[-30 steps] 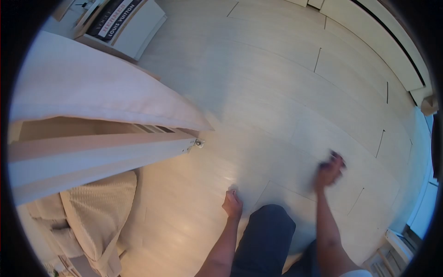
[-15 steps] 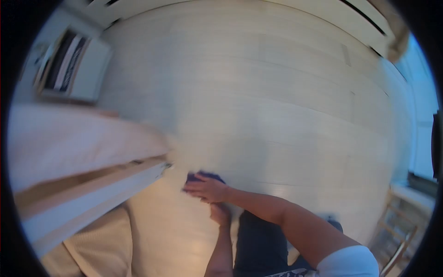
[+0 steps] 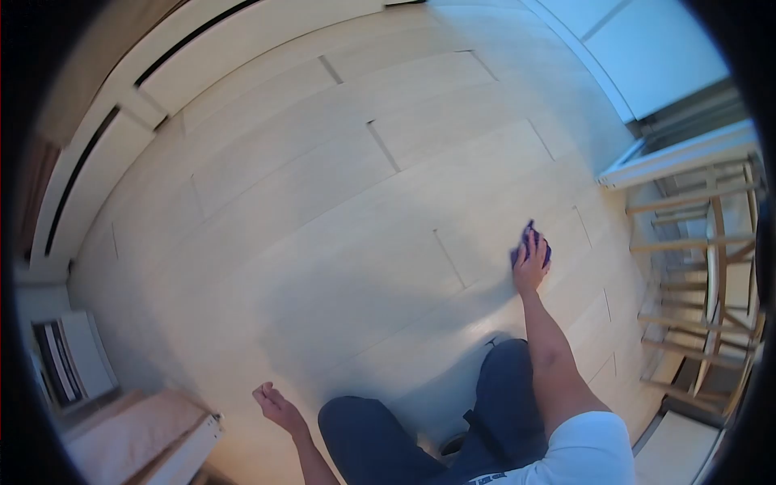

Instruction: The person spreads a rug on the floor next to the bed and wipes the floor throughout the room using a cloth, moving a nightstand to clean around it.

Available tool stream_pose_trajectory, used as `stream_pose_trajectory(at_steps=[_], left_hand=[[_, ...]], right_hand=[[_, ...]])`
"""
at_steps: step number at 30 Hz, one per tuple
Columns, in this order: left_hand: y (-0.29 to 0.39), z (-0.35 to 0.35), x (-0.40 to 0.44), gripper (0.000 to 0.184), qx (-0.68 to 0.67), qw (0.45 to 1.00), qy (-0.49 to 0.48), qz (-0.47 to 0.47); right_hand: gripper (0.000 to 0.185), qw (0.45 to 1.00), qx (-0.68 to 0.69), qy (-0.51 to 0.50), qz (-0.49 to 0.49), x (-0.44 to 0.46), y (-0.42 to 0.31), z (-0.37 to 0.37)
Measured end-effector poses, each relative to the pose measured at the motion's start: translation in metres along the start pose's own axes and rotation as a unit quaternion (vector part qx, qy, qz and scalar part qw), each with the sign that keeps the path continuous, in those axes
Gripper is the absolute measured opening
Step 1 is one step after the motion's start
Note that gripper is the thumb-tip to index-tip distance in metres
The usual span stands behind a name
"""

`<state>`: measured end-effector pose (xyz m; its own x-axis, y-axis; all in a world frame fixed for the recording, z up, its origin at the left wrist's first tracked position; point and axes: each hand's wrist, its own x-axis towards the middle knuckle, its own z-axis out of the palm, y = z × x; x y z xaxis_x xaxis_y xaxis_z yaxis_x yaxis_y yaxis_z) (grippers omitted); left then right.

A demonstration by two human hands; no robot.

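Observation:
My right hand (image 3: pixel 530 267) presses a crumpled dark purple cloth (image 3: pixel 546 254) against the pale plank floor (image 3: pixel 323 242), right of centre. The fingers lie over the cloth, and its edges stick out past them. Off to the lower left, my left hand (image 3: pixel 279 406) hovers apart from the cloth with its fingers curled in. Nothing shows in it. My knees, in dark trousers (image 3: pixel 376 440), are bent between the two arms.
Wooden chairs (image 3: pixel 711 242) stand along the right side, near a white furniture edge (image 3: pixel 679 153). A bed corner with a pinkish cover (image 3: pixel 141 432) and a small shelf of books (image 3: pixel 61 360) are at lower left. White drawer fronts (image 3: pixel 186 73) line the upper left.
My view has turned to the right. The right hand has carried the cloth away from the bed corner to the right. My left hand, earlier close beside the right, is now far apart from it.

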<state>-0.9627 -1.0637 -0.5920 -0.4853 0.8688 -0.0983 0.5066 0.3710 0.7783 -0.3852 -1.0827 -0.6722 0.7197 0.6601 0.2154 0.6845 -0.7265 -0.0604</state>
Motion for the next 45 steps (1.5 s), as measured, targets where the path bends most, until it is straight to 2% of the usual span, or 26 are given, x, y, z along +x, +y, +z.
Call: stream_pose_trajectory(at_steps=[3, 5, 6, 7, 9, 11, 12, 13, 15, 17, 20, 21, 22, 24, 27, 29, 33, 34, 36, 39, 40, 41, 42, 43, 44, 45], left_hand=[[0.050, 0.074, -0.008, 0.022, -0.036, 0.995, -0.086, 0.025], [0.051, 0.146, -0.027, 0.022, -0.031, 0.983, -0.098, 0.151], [0.066, 0.171, -0.042, 0.021, -0.023, 0.983, -0.116, 0.143], [0.081, 0.194, -0.056, 0.021, -0.013, 0.982, -0.131, 0.134], [0.087, 0.232, -0.077, 0.022, 0.004, 0.985, -0.107, 0.135], [0.082, 0.251, -0.087, 0.023, 0.022, 0.987, -0.090, 0.132], [0.073, 0.252, -0.089, 0.023, 0.115, 0.979, -0.096, 0.139], [0.065, 0.257, -0.089, 0.024, 0.204, 0.962, -0.105, 0.147], [0.064, 0.258, -0.090, 0.024, 0.196, 0.960, -0.096, 0.174], [0.063, 0.260, -0.089, 0.024, 0.179, 0.959, -0.066, 0.208], [0.066, 0.261, -0.089, 0.021, 0.190, 0.958, -0.063, 0.208], [0.067, 0.261, -0.089, 0.021, 0.186, 0.956, -0.063, 0.219], [0.067, 0.263, -0.088, 0.021, 0.186, 0.956, -0.064, 0.217], [0.066, 0.260, -0.089, 0.021, 0.211, 0.952, -0.070, 0.209], [0.065, 0.261, -0.089, 0.021, 0.219, 0.953, -0.072, 0.197], [0.065, 0.262, -0.089, 0.021, 0.211, 0.952, -0.071, 0.209], [0.066, 0.262, -0.092, 0.020, 0.230, 0.949, -0.054, 0.207], [0.067, 0.263, -0.092, 0.020, 0.240, 0.949, -0.058, 0.198], [0.065, 0.269, -0.091, 0.021, 0.247, 0.948, -0.051, 0.193], [0.076, 0.279, -0.097, 0.021, 0.222, 0.964, -0.031, 0.142], [0.085, 0.288, -0.103, 0.020, 0.190, 0.977, -0.016, 0.095], [0.107, 0.305, -0.121, 0.018, 0.154, 0.978, -0.069, 0.120], [0.110, 0.330, -0.135, 0.020, 0.201, 0.943, -0.106, 0.241], [0.117, 0.355, -0.143, 0.020, 0.172, 0.897, -0.177, 0.365], [0.144, 0.380, -0.155, 0.014, 0.169, 0.863, -0.206, 0.429], [0.173, 0.402, -0.158, 0.011, 0.148, 0.872, -0.231, 0.404]], right_hand=[[0.051, 0.992, 0.113, 0.010, 0.055, -0.014, -0.013, 0.021], [0.050, 0.965, 0.220, -0.110, -0.092, -0.055, -0.075, -0.019], [0.052, 0.940, 0.234, -0.171, -0.179, -0.086, -0.104, -0.033], [0.053, 0.884, 0.258, -0.222, -0.320, -0.113, -0.122, -0.045], [0.056, 0.747, 0.252, -0.195, -0.584, -0.119, -0.126, -0.035], [0.053, 0.750, 0.271, -0.178, -0.576, -0.075, -0.123, -0.002], [0.051, 0.767, 0.252, -0.181, -0.563, -0.047, -0.117, 0.012], [0.049, 0.811, 0.214, -0.141, -0.525, 0.000, -0.098, 0.015], [0.047, 0.886, 0.129, -0.079, -0.438, 0.095, -0.062, 0.018], [0.045, 0.950, 0.075, 0.007, -0.304, 0.170, 0.006, 0.052], [0.047, 0.989, 0.133, -0.001, 0.066, 0.246, 0.098, 0.044], [0.048, 0.996, 0.028, 0.043, 0.077, 0.264, 0.131, 0.075], [0.051, 0.995, 0.027, 0.032, 0.092, 0.267, 0.130, 0.074], [0.052, 0.995, 0.089, -0.008, 0.045, 0.247, 0.109, 0.069], [0.052, 0.969, 0.120, -0.072, -0.202, 0.175, 0.068, 0.043], [0.052, 0.948, 0.133, -0.110, -0.267, 0.202, 0.085, 0.036], [0.049, 0.988, 0.115, -0.059, -0.086, 0.313, 0.138, 0.059], [0.049, 0.988, 0.117, -0.057, -0.086, 0.329, 0.139, 0.071], [0.044, 0.997, 0.026, 0.072, -0.025, 0.340, 0.135, 0.083], [0.038, 0.978, 0.172, -0.004, -0.120, 0.264, 0.098, 0.078], [0.041, 0.963, 0.002, -0.051, -0.266, 0.226, 0.084, 0.060], [0.046, 0.949, 0.092, -0.104, -0.284, 0.204, 0.076, 0.042], [0.051, 0.925, 0.180, -0.162, -0.293, 0.182, 0.068, 0.022], [0.053, 0.906, 0.180, -0.167, -0.344, 0.194, 0.079, 0.034], [0.054, 0.902, 0.119, -0.126, -0.396, 0.210, 0.092, 0.037], [0.054, 0.889, 0.058, -0.078, -0.447, 0.237, 0.104, 0.042]])
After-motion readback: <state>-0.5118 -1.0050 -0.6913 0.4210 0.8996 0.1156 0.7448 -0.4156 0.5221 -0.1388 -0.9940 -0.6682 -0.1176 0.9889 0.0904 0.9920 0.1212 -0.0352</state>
